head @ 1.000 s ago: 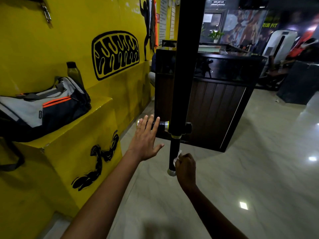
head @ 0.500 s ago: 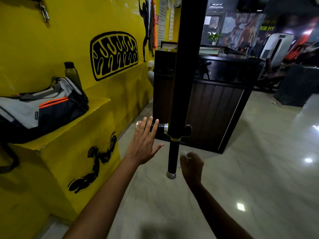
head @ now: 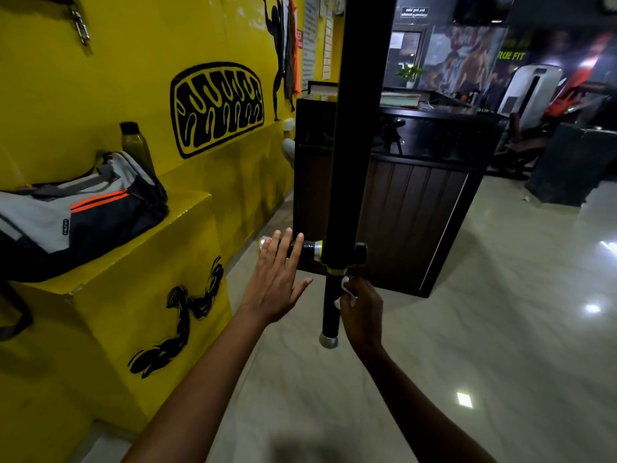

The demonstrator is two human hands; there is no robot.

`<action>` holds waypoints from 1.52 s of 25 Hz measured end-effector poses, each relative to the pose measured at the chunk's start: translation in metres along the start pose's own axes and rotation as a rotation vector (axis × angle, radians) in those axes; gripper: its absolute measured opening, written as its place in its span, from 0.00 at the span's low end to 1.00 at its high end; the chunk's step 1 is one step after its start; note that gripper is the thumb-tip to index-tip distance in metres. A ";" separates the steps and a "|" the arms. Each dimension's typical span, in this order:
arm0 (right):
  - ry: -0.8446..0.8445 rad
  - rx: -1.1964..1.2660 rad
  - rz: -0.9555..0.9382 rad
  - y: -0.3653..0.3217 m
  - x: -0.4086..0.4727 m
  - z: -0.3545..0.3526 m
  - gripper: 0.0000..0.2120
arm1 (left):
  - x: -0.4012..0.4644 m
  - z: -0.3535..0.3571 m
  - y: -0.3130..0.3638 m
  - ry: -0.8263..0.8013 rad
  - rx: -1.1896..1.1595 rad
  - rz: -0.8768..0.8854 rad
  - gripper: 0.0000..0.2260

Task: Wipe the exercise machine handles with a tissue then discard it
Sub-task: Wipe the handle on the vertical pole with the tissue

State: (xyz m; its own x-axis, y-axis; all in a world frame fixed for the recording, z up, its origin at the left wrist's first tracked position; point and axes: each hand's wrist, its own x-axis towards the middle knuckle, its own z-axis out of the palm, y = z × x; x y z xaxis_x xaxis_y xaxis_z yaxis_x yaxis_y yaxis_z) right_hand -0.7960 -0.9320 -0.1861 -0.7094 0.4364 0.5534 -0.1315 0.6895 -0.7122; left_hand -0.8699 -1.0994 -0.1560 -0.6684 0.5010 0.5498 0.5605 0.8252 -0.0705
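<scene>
While wiping goes on at the vertical handle [head: 331, 305], judged to be mid-task: right hand [head: 362, 309] wrapped against the black grip just below the yellow-green ring, fingers [head: 350, 286] curled and pinching a crumpled white tissue [head: 344, 295] between palm and bar. Left hand [head: 278, 279] flat and relaxed, fingers straight and spread, tips laid over the short horizontal handle [head: 300, 249] that juts leftward from the upright post [head: 359, 128], apparently steadying it rather than gripping. Tissue therefore sits in the right hand, pressed to the upper part of the lower grip, well above the silver end cap [head: 329, 340]. Next, probably: slide the tissue down the grip toward the cap, twisting round the bar to cover its far side, then move to the horizontal handle under the left hand; discarding not yet due, and no bin seen anywhere. Needs firm but light pressure, since thin tissue may tear or bunch on the textured grip. As for writing: "RUE FIT" in yellow-green letters on the dark far wall [head: 512, 56], first letter cut off; a dark sign with pale script above the doorway, too small to read; papers on the yellow wall [head: 100, 78] illegible; a small label on the bag [head: 76, 215] too blurred to make out.
</scene>
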 end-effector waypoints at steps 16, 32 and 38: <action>-0.106 -0.129 0.074 0.028 -0.054 0.010 0.11 | -0.001 0.003 0.002 0.009 -0.004 -0.002 0.35; -0.117 -0.045 0.179 0.034 -0.032 -0.004 0.07 | -0.001 0.001 0.001 -0.020 -0.009 0.004 0.36; -0.145 0.174 0.341 -0.001 0.041 -0.016 0.04 | -0.001 0.000 0.000 -0.015 -0.011 0.011 0.35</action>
State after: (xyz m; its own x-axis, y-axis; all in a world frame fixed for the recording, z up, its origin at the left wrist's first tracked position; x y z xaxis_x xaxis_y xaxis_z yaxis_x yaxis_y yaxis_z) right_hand -0.8132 -0.9057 -0.1555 -0.8212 0.5285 0.2151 0.0220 0.4059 -0.9136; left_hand -0.8690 -1.0996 -0.1563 -0.6697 0.5139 0.5361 0.5730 0.8168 -0.0672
